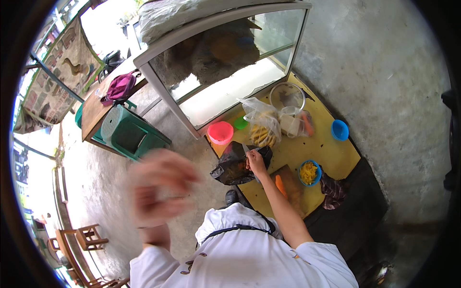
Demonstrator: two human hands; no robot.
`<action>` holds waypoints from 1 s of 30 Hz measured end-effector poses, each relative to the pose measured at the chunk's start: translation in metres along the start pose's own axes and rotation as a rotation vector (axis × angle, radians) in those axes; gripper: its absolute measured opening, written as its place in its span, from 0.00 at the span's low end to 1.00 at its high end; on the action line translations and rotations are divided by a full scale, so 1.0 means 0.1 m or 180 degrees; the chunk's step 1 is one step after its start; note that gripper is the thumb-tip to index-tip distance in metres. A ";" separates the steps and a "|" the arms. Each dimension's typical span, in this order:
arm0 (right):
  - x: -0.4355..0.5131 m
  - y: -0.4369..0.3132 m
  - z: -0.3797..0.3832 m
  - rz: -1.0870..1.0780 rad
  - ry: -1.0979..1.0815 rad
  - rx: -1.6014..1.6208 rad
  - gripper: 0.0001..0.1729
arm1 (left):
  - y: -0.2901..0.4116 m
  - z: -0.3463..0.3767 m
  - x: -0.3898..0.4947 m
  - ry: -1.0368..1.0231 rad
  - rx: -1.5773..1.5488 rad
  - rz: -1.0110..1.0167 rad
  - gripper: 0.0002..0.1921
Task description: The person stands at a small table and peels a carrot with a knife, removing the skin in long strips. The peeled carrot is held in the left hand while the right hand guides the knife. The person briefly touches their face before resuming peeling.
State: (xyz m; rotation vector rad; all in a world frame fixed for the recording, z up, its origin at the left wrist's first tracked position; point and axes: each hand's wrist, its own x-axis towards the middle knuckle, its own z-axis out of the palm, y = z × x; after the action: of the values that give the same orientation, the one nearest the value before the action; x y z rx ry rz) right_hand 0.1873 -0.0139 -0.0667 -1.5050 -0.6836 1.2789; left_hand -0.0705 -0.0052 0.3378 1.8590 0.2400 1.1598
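Observation:
Raised close to the camera, my left hand (164, 187) is blurred, its curved fingers and thumb apart and nothing visible between them. My right hand (256, 162) grips a knife (246, 148), its pale blade pointing up and away from me. That hand is over the edge of a black plastic bag (230, 163), which lies open with scraps inside. Nearer me, a peeled carrot (281, 186) rests on a wooden cutting board (293, 192). A blue bowl (319, 176) to its right holds cut yellow pieces (308, 173).
On the yellow tabletop (324, 151) are a pink bowl (220, 133), a green item (241, 122), clear bags of yellow produce (263, 135) and a carrot, a round lid (287, 96), another blue bowl (339, 130) and a dark cloth (332, 190). A glass display case (230, 64) stands behind; green stools (135, 131) are left.

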 end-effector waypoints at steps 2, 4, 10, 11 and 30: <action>-0.04 0.04 -0.01 -0.0137 -0.0036 -0.0068 0.15 | 0.41 -0.28 0.12 0.1545 0.0646 0.1585 0.07; -0.03 0.04 0.00 -0.0130 -0.0047 -0.0082 0.15 | 0.72 -0.51 0.21 0.1524 0.1169 0.2048 0.07; -0.09 0.06 -0.06 -0.0196 -0.0045 -0.0204 0.16 | 1.04 -0.92 0.28 0.1063 0.1750 0.1952 0.08; -0.09 0.06 -0.07 -0.0193 -0.0028 -0.0212 0.16 | 1.03 -0.95 0.28 0.1055 0.1778 0.1939 0.08; -0.10 0.06 -0.08 -0.0068 -0.0041 -0.0380 0.17 | 1.13 -1.18 0.26 0.1098 0.2020 0.2020 0.12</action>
State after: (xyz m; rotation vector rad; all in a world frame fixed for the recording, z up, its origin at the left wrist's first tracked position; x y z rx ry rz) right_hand 0.1908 -0.0274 -0.0690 -1.5827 -0.7946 1.2512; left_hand -0.1818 0.0143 0.4591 2.3602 0.2328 2.0251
